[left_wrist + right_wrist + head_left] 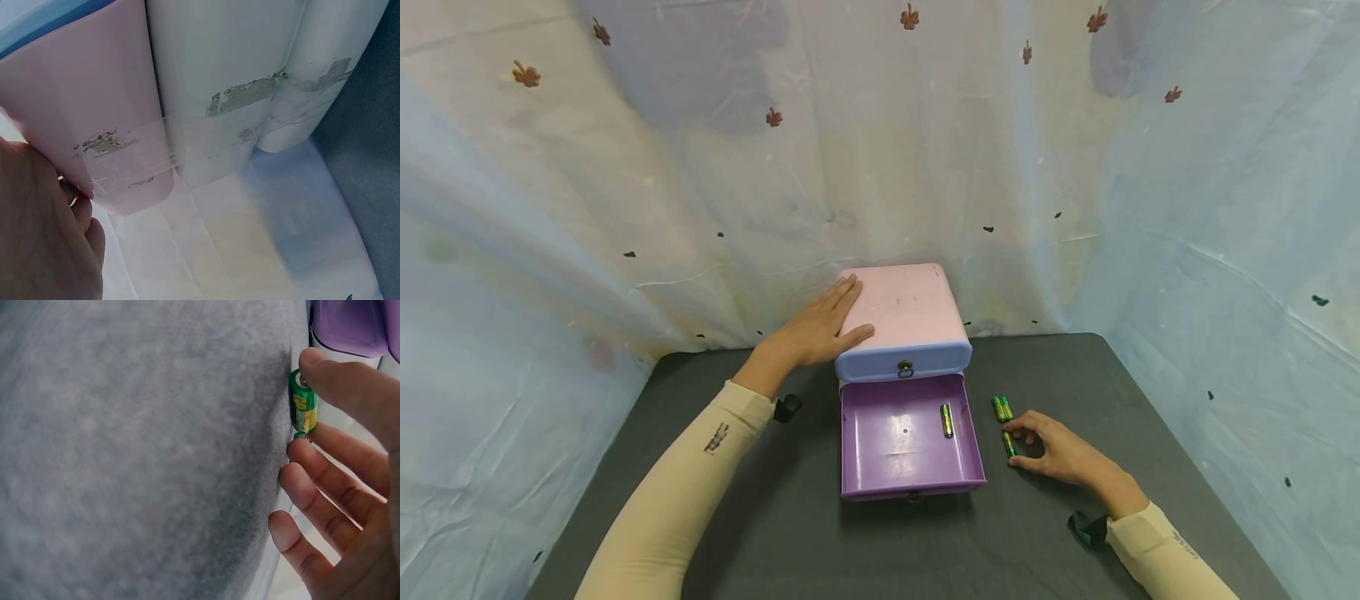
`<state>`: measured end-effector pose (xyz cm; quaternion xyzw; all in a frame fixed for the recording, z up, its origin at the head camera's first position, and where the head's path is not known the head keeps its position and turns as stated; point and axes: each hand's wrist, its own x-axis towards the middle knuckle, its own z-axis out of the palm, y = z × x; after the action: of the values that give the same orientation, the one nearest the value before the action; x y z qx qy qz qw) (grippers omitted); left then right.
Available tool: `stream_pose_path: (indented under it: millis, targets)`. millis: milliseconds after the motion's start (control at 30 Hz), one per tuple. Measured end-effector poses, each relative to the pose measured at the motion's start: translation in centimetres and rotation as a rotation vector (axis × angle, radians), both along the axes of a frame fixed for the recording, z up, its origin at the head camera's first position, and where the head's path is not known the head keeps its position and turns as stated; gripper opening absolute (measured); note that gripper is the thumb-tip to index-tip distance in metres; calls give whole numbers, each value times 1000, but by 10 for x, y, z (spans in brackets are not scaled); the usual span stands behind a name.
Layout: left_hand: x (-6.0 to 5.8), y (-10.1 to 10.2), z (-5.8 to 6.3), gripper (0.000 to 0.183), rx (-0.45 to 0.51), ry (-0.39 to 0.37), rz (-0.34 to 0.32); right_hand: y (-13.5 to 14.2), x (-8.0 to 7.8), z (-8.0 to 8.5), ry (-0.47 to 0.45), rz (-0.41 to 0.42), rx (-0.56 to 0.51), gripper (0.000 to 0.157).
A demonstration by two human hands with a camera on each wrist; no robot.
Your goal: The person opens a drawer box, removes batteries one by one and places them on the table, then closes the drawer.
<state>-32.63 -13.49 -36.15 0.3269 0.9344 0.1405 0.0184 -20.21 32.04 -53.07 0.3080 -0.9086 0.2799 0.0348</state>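
Observation:
My left hand [816, 333] rests with straight fingers on the pink top of a small drawer cabinet [902, 308], at its left edge. Below the blue front of the upper drawer [865, 367], a purple drawer [880, 454] is pulled out, and one green battery [947, 423] lies inside near its right wall. To the right of it, my right hand [1063, 450] pinches a green and yellow battery [304, 411] end to end between thumb and forefinger, low over the table. Two more batteries [1002, 408] lie side by side just beyond those fingertips.
Everything stands on a dark grey table [775, 533]. A pale curtain [887, 167] with small leaf shapes hangs close behind the cabinet and along both sides. In the left wrist view, clear tape [156, 150] crosses the side of the cabinet.

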Motion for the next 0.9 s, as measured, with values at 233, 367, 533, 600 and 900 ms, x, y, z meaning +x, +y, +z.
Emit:
stream_pose_path:
  millis: [233, 367, 533, 600, 900]
  targets:
    - [1, 0, 1, 91, -5, 2, 4, -2, 3, 3, 10, -4, -5, 49]
    - [2, 0, 1, 91, 5, 3, -4, -3, 4, 8, 44, -1, -19, 50]
    - [1, 0, 1, 92, 5, 6, -5, -5, 3, 15, 94, 2, -16, 51]
    - [1, 0, 1, 92, 3, 7, -5, -6, 3, 19, 107, 5, -13, 51]
    - [0, 0, 0, 92, -5, 5, 3, -14, 6, 37, 101, -15, 9, 51]
